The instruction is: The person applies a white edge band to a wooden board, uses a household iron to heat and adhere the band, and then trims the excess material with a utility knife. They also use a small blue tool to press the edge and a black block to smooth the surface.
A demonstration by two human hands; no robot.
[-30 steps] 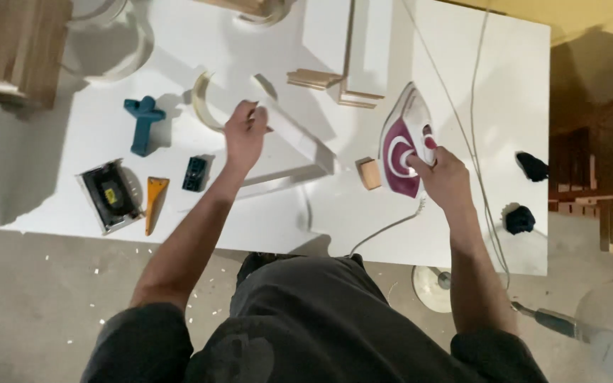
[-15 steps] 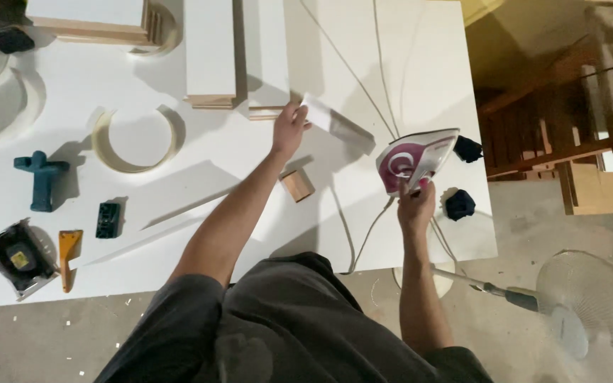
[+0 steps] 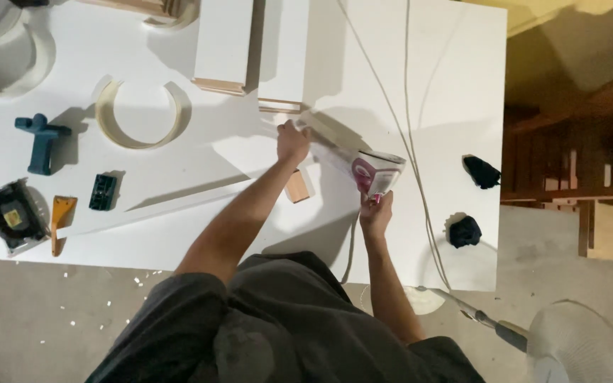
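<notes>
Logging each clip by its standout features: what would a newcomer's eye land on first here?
First, the clothes iron, white and magenta, right of centre on the white table, gripped by the right hand and tipped against a narrow white panel that the left hand steadies. Next, the curled loop of pale edge banding at upper left, with a blue clamp-like tool beside it at the far left.

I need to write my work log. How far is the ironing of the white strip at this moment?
Done: cannot be told; no finished edge shows. In hand: the left hand holds the end of the white strip, and the right hand presses the clothes iron onto it. Left: a coil of edge tape lies untouched on the white table.
</notes>
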